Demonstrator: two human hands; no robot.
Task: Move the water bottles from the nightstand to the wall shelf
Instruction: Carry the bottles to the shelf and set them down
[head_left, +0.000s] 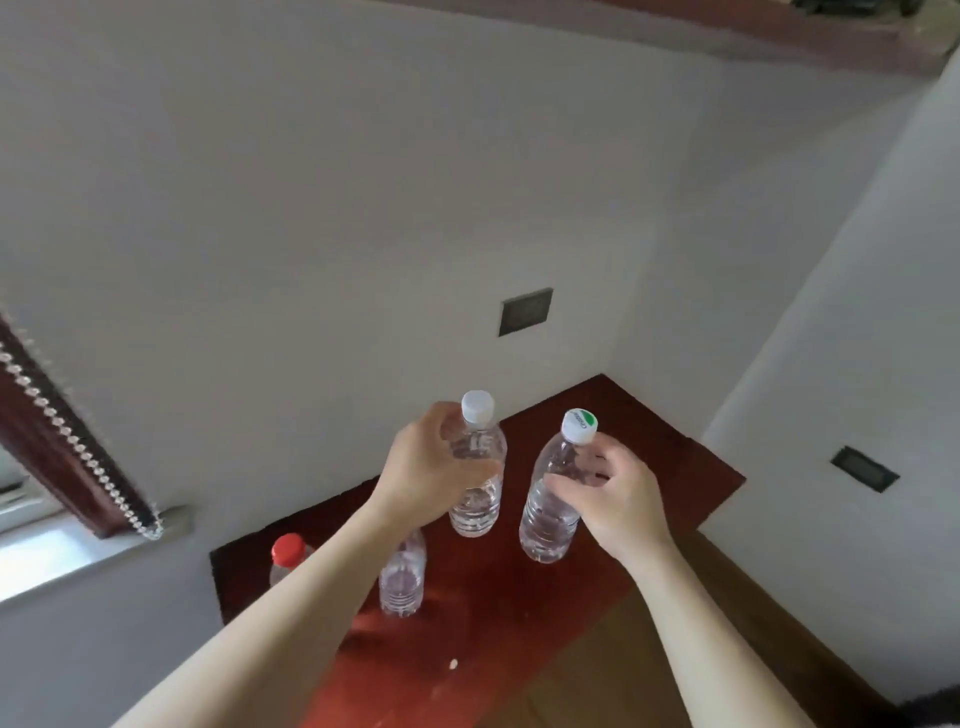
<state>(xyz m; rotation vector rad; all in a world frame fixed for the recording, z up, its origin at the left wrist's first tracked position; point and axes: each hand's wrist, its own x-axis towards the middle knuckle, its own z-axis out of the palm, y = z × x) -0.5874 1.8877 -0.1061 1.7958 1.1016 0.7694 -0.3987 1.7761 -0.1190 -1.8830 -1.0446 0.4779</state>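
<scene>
White-capped bottle (475, 501) grasped by left hand (428, 467), green-capped bottle (548, 519) by right hand (618, 493); red-capped bottle (289, 552) nearby.

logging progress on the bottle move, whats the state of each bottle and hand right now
white-cap bottle, capped, upright, gripped by left hand
green-cap bottle, capped, leaning slightly, gripped by right hand
red-cap bottle, capped, standing on the wooden surface, untouched
fourth bottle, standing on the surface, top hidden behind the left forearm
left hand, curled round white-cap bottle
right hand, curled round green-cap bottle
</scene>
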